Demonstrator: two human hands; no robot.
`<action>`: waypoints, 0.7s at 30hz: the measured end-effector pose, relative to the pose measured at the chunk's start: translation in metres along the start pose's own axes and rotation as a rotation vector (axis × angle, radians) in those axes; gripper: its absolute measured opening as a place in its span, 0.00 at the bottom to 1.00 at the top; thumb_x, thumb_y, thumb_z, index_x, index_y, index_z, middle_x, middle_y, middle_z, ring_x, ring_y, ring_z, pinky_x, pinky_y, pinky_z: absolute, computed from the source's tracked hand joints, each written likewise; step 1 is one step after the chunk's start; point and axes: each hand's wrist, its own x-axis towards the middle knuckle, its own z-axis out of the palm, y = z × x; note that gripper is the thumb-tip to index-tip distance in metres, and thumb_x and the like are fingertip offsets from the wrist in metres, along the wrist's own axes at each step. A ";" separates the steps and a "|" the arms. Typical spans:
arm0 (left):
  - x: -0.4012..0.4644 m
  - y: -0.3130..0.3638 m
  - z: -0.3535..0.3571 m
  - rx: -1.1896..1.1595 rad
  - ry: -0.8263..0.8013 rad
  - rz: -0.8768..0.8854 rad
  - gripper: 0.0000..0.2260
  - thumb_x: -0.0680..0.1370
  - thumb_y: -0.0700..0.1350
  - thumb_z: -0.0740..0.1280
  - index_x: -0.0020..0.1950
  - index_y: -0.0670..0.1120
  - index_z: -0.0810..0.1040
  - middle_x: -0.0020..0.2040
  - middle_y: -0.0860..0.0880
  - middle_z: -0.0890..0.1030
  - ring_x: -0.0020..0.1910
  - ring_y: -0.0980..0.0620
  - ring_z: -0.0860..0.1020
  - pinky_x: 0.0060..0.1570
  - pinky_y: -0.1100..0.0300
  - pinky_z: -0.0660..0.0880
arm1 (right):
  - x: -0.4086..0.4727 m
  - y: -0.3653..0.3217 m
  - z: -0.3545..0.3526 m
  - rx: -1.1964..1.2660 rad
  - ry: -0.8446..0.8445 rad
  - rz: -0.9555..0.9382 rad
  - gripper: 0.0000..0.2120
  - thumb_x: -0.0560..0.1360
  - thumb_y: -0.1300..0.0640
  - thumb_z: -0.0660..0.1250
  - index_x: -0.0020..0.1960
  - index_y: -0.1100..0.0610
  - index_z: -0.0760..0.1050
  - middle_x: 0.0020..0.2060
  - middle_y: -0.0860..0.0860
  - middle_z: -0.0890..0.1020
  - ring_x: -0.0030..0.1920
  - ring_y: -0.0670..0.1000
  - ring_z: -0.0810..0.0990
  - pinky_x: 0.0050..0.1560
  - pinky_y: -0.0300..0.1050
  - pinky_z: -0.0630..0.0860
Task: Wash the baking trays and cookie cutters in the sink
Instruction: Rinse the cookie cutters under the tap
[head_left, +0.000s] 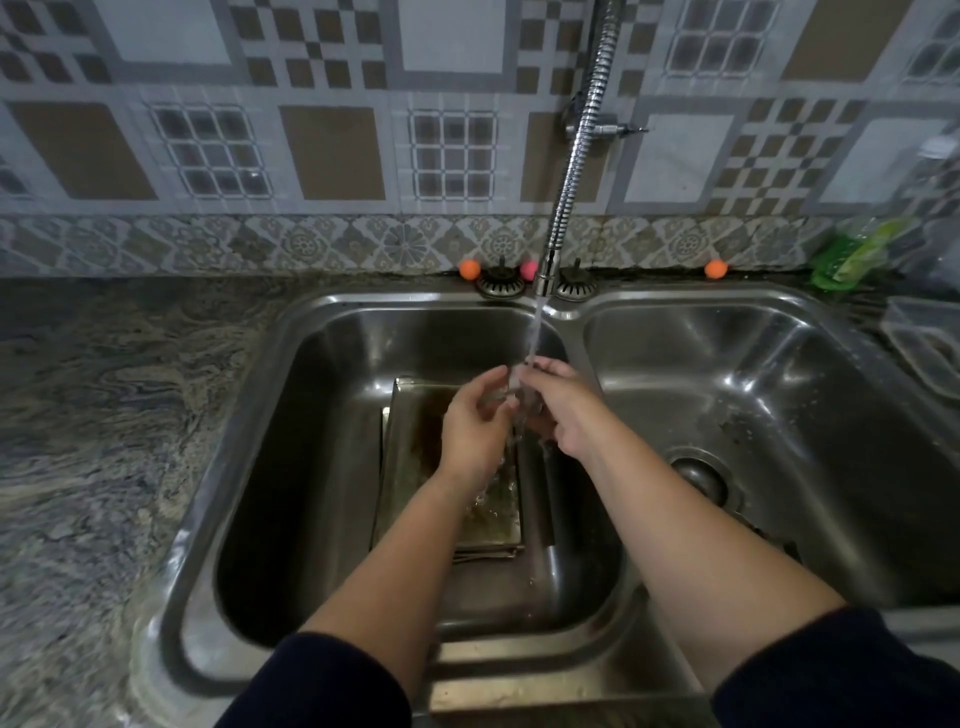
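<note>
Worktop (104, 415): mottled grey stone, flush with the sink on the left. Hard and level, a fair place to set washed pieces down.

Sink (249, 395): double stainless basin; left bowl in use, right bowl (779, 415) holding only its drain fitting and some specks of residue.

Baking trays (415, 431): a stack of flat metal trays lying on the floor of the left bowl, the top one stained brown and wet. Judged stiff, moderately light, and slippery under running water; thin rims may be sharp. Best taken by the raised rim on opposite edges, not by the flat face.

Left hand (475, 436): above the trays, fingers loosely curved toward the other hand, under the stream.

Cookie cutter: none can be made out for certain. Something small and pale sits between the two sets of fingertips, too blurred by water to name.

Right hand (563, 410): fingertips meeting the left hand's beneath the water; whether it pinches an item cannot be told.

Tap (576, 156): flexible coiled metal hose, running, outlet over the divider's left side.

Backsplash: patterned tile. Two strainer plugs (501, 283) and small coloured balls line the rear ledge; green packet (852, 254) and clear container (930, 343) at far right.
</note>
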 end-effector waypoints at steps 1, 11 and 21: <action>-0.001 -0.001 0.001 0.018 -0.005 0.019 0.16 0.78 0.36 0.66 0.65 0.49 0.76 0.56 0.52 0.81 0.55 0.60 0.80 0.54 0.66 0.76 | -0.001 -0.001 0.001 -0.083 0.031 -0.067 0.16 0.75 0.55 0.69 0.63 0.52 0.74 0.52 0.51 0.81 0.52 0.51 0.80 0.55 0.50 0.78; -0.002 0.003 0.026 0.276 -0.094 0.006 0.18 0.79 0.44 0.65 0.69 0.51 0.71 0.64 0.53 0.76 0.63 0.56 0.75 0.63 0.56 0.73 | -0.008 -0.002 -0.037 -0.858 0.191 -0.564 0.29 0.73 0.54 0.72 0.72 0.51 0.67 0.68 0.51 0.72 0.67 0.52 0.72 0.67 0.45 0.67; -0.012 0.002 0.109 0.957 -0.436 0.010 0.28 0.82 0.57 0.52 0.79 0.50 0.46 0.79 0.51 0.39 0.77 0.51 0.36 0.74 0.40 0.41 | -0.011 0.033 -0.185 -0.988 0.374 -0.241 0.30 0.72 0.52 0.73 0.71 0.55 0.69 0.66 0.55 0.76 0.66 0.55 0.73 0.65 0.44 0.67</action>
